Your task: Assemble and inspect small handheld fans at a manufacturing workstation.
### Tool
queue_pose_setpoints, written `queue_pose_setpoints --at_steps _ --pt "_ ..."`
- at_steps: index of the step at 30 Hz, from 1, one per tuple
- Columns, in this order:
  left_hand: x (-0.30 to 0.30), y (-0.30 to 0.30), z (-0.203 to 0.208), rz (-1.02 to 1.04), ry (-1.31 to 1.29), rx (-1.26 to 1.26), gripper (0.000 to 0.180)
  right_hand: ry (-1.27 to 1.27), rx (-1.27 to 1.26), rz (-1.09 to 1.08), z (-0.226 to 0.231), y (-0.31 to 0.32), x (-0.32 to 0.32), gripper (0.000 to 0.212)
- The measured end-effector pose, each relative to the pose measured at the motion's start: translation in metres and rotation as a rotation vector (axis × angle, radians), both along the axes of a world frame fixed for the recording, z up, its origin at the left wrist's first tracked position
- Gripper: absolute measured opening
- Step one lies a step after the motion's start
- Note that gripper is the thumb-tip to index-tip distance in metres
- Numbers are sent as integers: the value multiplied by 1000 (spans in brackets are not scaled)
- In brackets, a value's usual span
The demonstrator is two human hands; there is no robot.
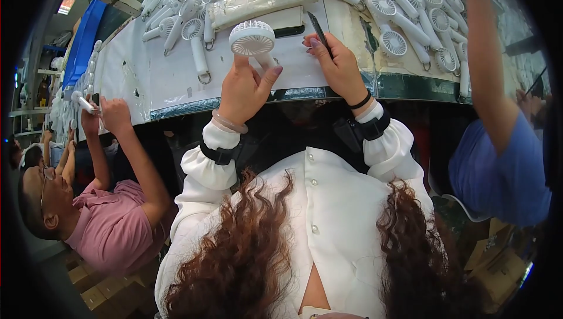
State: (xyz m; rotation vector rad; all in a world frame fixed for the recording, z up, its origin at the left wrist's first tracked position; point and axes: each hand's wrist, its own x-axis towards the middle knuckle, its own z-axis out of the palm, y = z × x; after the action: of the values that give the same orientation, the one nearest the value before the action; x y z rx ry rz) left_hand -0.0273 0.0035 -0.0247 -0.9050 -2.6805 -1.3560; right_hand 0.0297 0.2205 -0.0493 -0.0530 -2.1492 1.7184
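Observation:
My left hand (243, 91) is closed around a white handheld fan (252, 38), its round grille head tipped up above the fingers. In my right hand (340, 66) is a slim black pen-like tool (317, 27), pinched between thumb and fingers with its tip pointing away from me; its exact kind is unclear. Between the hands and a little farther off lies a flat dark-edged object (289, 30), partly under a long block wrapped in whitish film (264, 2). One more white fan (196, 49) lies left of my left hand.
White handheld fans (410, 17) are heaped across the far side and right of the table (170, 78). A co-worker in pink (120, 219) handles a small white item at left. Another in blue (498, 166) reaches over the table at right. A blue bin (85, 40) stands far left.

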Motion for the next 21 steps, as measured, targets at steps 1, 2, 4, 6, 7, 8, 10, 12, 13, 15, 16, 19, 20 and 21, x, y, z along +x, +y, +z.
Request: queue_pose_setpoints --at_steps 1,2,4,6,7,8,10,12,13,15,16,19,20,21 --pt "2 -1 1 24 5 -57 54 -3 -15 0 0 -1 0 28" --pt "3 -1 3 49 15 -112 55 0 -26 -1 1 0 -1 28" --pt "6 -1 5 60 21 -138 55 -4 -15 -4 0 2 -1 27" --pt "6 4 6 78 26 -195 56 -20 1 -12 -3 6 0 26" --pt "2 4 4 103 43 -193 56 -1 3 11 -2 5 -3 26" --pt "-2 7 -5 61 160 -150 53 -9 -1 9 -3 6 -4 26" --pt "-6 0 -11 67 321 -113 51 30 -1 54 3 -1 -3 26" --pt "-15 1 -17 -72 538 -24 42 -39 -55 25 1 1 -2 27" --pt "-15 1 -17 -45 559 -31 42 -19 -54 53 1 -1 -3 27" --pt "0 3 -18 -17 71 427 35 15 -108 43 0 0 0 28" --pt "1 0 -17 -3 -172 654 31 30 -106 69 -1 -1 -1 28" --pt "-11 -33 19 130 -364 777 26 3 -122 41 -1 2 4 28" --pt "-21 -46 27 201 -382 835 25 12 -117 59 0 2 4 28" --pt "-36 -59 35 268 -401 894 24 5 -112 49 0 3 5 28"
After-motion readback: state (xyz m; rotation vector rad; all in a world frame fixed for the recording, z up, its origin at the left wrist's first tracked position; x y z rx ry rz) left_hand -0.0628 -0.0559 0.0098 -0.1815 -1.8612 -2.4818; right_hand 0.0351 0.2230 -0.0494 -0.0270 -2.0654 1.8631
